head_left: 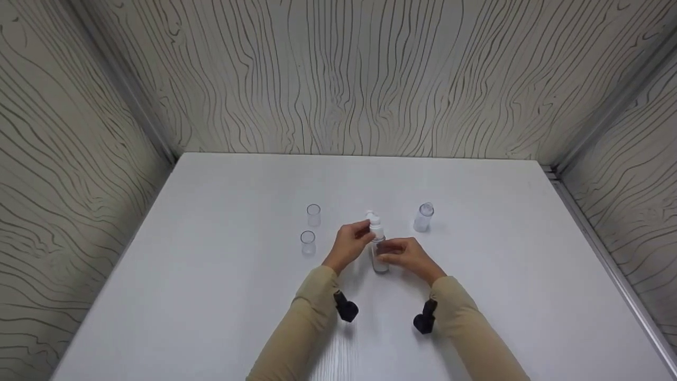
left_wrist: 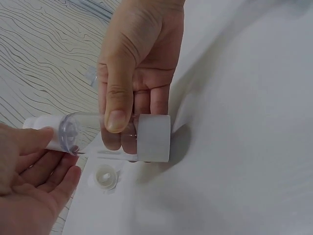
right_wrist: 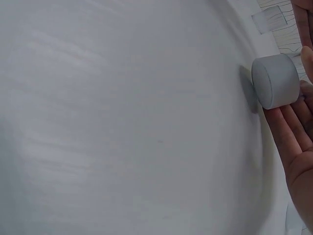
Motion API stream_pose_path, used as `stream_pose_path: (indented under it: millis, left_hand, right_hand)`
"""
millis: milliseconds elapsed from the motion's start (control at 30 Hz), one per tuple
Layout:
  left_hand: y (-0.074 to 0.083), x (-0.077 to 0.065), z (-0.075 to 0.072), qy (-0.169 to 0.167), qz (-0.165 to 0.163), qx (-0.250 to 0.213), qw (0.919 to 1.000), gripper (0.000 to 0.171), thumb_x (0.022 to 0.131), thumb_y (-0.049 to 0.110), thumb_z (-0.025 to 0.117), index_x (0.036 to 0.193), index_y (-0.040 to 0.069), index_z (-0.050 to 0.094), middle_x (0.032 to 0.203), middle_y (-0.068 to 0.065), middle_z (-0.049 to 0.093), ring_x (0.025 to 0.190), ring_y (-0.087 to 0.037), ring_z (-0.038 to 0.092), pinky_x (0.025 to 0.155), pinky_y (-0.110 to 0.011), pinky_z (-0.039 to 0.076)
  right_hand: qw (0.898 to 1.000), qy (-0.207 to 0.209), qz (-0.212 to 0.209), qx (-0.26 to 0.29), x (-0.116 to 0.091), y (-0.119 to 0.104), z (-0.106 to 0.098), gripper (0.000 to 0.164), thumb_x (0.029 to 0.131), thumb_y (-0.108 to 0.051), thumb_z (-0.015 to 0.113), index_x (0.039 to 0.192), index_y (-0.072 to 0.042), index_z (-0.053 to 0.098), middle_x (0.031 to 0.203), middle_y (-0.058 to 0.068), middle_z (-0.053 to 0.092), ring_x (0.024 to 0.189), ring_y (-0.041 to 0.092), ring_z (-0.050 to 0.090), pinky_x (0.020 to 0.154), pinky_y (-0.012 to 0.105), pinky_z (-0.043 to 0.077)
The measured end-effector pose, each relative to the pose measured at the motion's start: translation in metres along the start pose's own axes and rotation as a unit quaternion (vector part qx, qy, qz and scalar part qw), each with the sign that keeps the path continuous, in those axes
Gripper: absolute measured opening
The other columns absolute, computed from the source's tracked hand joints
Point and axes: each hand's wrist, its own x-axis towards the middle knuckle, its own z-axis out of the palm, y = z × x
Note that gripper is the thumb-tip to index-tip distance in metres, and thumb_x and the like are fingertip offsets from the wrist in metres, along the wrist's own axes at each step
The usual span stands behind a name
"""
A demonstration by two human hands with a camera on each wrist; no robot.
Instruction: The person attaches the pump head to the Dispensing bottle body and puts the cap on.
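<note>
A clear bottle (head_left: pixel 379 267) stands near the middle of a white tabletop (head_left: pixel 211 296), held between a person's two bare hands. The table's far edge runs well beyond it at twelve o'clock, below a patterned wall (head_left: pixel 338 79); a metal rail (head_left: pixel 613 272) follows the side well off toward four o'clock. White surface reaches widely out toward nine o'clock and three o'clock, and the near stretch at six lies between the forearms. Closest neighbors are two clear cups (head_left: pixel 313 218) (head_left: pixel 308 246), at ten and nine o'clock of the bottle, and a small clear container (head_left: pixel 422 222) at two.

Tan sleeves (head_left: pixel 296 333) come in from seven and five o'clock, converging on the bottle, with black wrist cameras (head_left: pixel 346 308) on their inner sides. The left hand (head_left: pixel 349 244) pinches the white top (head_left: pixel 376 229), which leans slightly toward eleven o'clock. The right hand (head_left: pixel 410 256) grips the transparent body, thumb on one side and fingers seen through it from the other. Whether the bottle's whitish base (left_wrist: pixel 154 138) touches the table cannot be told.
</note>
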Motion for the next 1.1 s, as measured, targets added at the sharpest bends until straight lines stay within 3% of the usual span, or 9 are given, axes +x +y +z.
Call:
stream_pose_path:
  millis: [300, 433, 633, 900, 1100]
  left_hand:
    - [-0.004, -0.002, -0.001, 0.001, 0.001, -0.004, 1.0000, 0.047, 0.091, 0.012, 0.063, 0.133, -0.006, 0.052, 0.126, -0.021, 0.064, 0.119, -0.030, 0.063, 0.102, -0.036, 0.053]
    - [-0.006, -0.002, 0.000, 0.021, -0.004, -0.012, 0.9997, 0.048, 0.089, 0.017, 0.068, 0.130, -0.004, 0.056, 0.123, -0.019, 0.066, 0.116, -0.029, 0.064, 0.100, -0.034, 0.054]
    - [-0.007, -0.002, 0.001, 0.056, -0.006, -0.016, 0.9983, 0.047, 0.085, 0.022, 0.074, 0.125, 0.000, 0.061, 0.120, -0.015, 0.068, 0.113, -0.025, 0.065, 0.100, -0.033, 0.054]
    - [-0.005, -0.001, 0.002, 0.087, -0.001, -0.032, 0.9957, 0.045, 0.081, 0.021, 0.078, 0.118, 0.000, 0.064, 0.111, -0.016, 0.071, 0.105, -0.025, 0.068, 0.093, -0.030, 0.057]
    - [-0.005, -0.001, 0.002, 0.092, -0.012, -0.040, 0.9948, 0.045, 0.078, 0.021, 0.080, 0.115, -0.001, 0.065, 0.108, -0.016, 0.072, 0.101, -0.023, 0.069, 0.089, -0.028, 0.058]
  right_hand:
    - [1.000, -0.003, -0.003, 0.013, -0.001, -0.003, 0.001, 0.047, 0.085, -0.019, 0.073, 0.121, 0.009, 0.062, 0.120, 0.028, 0.066, 0.106, 0.023, 0.069, 0.082, 0.009, 0.052]
    - [1.000, 0.000, 0.000, 0.012, -0.002, -0.004, 0.001, 0.046, 0.085, -0.018, 0.073, 0.121, 0.009, 0.062, 0.119, 0.028, 0.066, 0.106, 0.028, 0.069, 0.081, 0.009, 0.052]
    - [1.000, 0.002, -0.002, 0.007, -0.002, -0.005, 0.002, 0.044, 0.085, -0.016, 0.073, 0.119, 0.009, 0.062, 0.117, 0.028, 0.067, 0.101, 0.017, 0.070, 0.079, 0.008, 0.051]
    - [1.000, 0.002, 0.003, -0.002, -0.003, -0.011, 0.002, 0.044, 0.085, -0.013, 0.073, 0.119, 0.011, 0.061, 0.116, 0.030, 0.066, 0.105, 0.035, 0.068, 0.079, 0.008, 0.052]
    - [1.000, 0.002, -0.007, -0.002, 0.001, -0.002, 0.001, 0.046, 0.084, -0.017, 0.074, 0.118, 0.012, 0.062, 0.114, 0.030, 0.067, 0.093, 0.005, 0.068, 0.077, 0.008, 0.052]
